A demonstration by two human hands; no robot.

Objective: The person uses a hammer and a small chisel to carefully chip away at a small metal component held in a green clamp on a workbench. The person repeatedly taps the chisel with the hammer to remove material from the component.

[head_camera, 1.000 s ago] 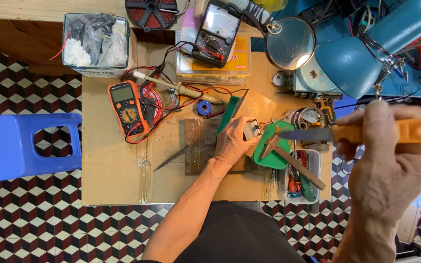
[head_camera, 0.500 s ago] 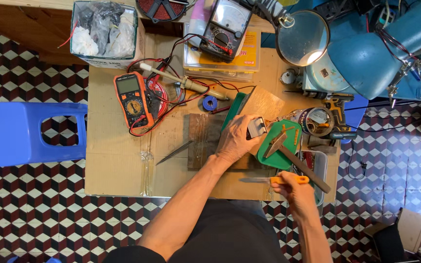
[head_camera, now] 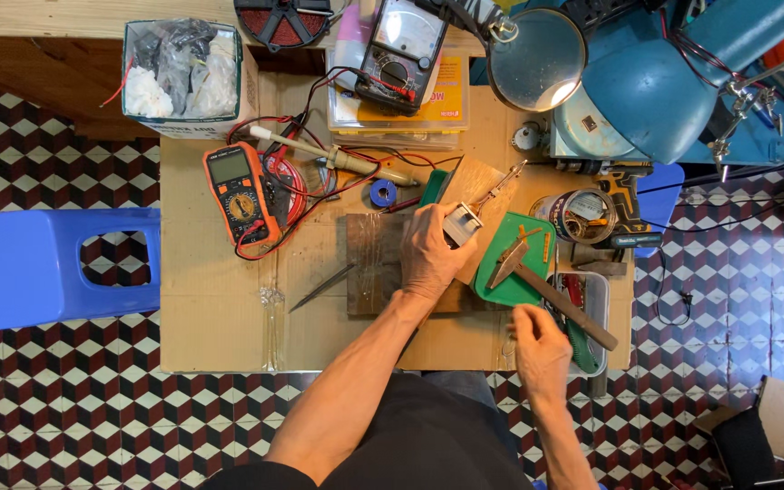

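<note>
Gone from the right hand [head_camera: 540,349]: the orange tool it held half a second ago; left hand [head_camera: 430,254] unchanged on its small grey part [head_camera: 461,224].

Left hand grips the small grey part between thumb and fingers, over the wooden board [head_camera: 369,263] at table centre; thin metal leads stick out of the part toward 1 o'clock. Right hand sits at 5 o'clock from the left, at the near table edge, fingers curled narrow; whether it holds anything, cannot tell. Hammer [head_camera: 551,290] lies across the green tray [head_camera: 501,281], just at 12 o'clock from the right hand. Orange multimeter [head_camera: 240,195] at 9 o'clock from the left hand, well apart. Tweezers [head_camera: 321,288] lie beside the board's left edge.
</note>
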